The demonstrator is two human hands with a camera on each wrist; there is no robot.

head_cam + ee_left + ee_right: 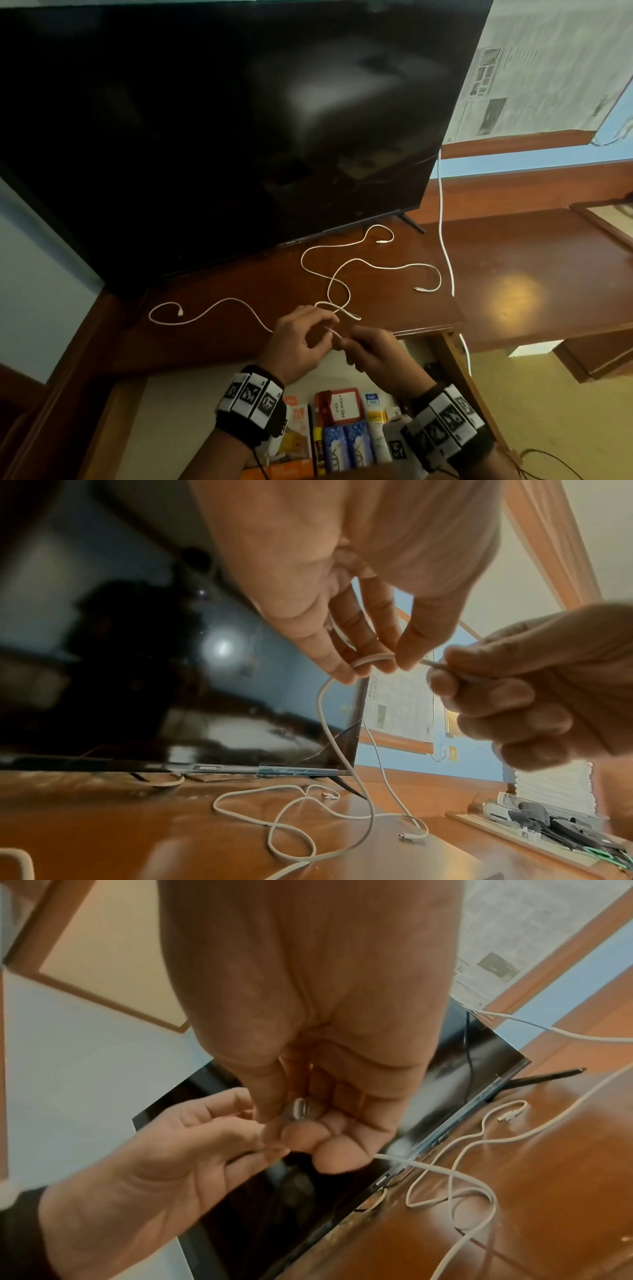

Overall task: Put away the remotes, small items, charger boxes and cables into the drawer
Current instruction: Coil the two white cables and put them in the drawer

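Several white cables (342,270) lie tangled on the wooden desk (394,308) in front of the TV. My left hand (325,325) pinches a loop of one white cable (329,723) between thumb and fingers (342,666), just above the desk's front edge. Right beside it, my right hand (346,346) grips the same cable's end, with the metal USB plug (299,1108) showing inside its curled fingers (339,1158). Below both hands the drawer (164,411) stands open. Another white cable (219,305) curves across the desk to the left.
A large black TV (239,120) fills the back of the desk. A thicker white cord (445,240) hangs down past the desk's right edge. The drawer holds an orange box (294,431), a red-framed card (342,406), blue packs (346,448) and dark items (435,370).
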